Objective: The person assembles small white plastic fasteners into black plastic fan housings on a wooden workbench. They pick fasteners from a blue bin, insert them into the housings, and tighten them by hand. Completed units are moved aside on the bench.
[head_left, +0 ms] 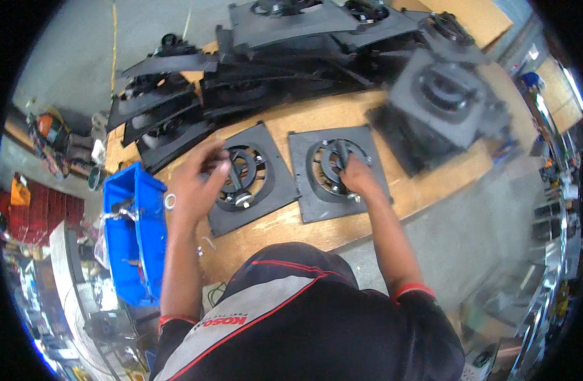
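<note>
Two black square plates with round, spoked openings lie side by side on a wooden table. My left hand point(199, 181) is over the outer edge of the left plate point(275, 184), slightly blurred, thumb apart from the fingers, with nothing visible in it. A dark bar with a round metal end point(244, 199) crosses that plate's ring. On the right plate point(310, 206), my right hand point(359, 177) is closed at the black bar point(342, 151) across the ring. Its fingertips are partly hidden behind the hand.
Stacks of similar black plates point(291, 28) line the table's far side, with more at the left point(170, 136) and a blurred grey-black one point(440, 95) at the right. A blue bin point(134, 238) with small parts stands left. A white ring point(170, 201) lies beside my left wrist.
</note>
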Available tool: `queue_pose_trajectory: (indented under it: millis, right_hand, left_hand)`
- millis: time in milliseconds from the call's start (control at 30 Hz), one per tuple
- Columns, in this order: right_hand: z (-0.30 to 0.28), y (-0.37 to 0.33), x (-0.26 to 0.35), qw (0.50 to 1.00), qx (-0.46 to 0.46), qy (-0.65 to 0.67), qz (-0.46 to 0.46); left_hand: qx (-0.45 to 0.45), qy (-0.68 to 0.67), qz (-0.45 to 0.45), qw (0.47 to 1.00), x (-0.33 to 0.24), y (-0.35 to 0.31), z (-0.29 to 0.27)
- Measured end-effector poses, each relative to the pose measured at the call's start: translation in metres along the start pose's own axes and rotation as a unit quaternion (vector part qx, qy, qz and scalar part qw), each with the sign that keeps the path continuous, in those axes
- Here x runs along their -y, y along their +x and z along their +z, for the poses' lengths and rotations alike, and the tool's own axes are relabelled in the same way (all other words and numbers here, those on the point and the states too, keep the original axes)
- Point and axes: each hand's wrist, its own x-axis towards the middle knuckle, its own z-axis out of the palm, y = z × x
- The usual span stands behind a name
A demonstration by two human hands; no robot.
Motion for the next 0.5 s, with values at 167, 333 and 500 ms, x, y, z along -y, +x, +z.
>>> queue_pose_trajectory:
  millis: [167,333,500]
  right_hand:
    - [-0.007,-0.045,0.006,0.998,-0.03,0.038,0.035]
    - [0.008,-0.083,-0.001,0.986,-0.099,0.08,0.104]
    - [0.015,-0.075,-0.005,0.98,-0.079,0.032,0.18]
  left_hand:
    - [0.141,0.216,-0.22,0.941,0.13,0.017,0.076]
    - [0.127,0.186,-0.226,0.948,0.163,0.031,0.095]
    - [0.086,0.172,-0.241,0.951,0.204,0.057,0.092]
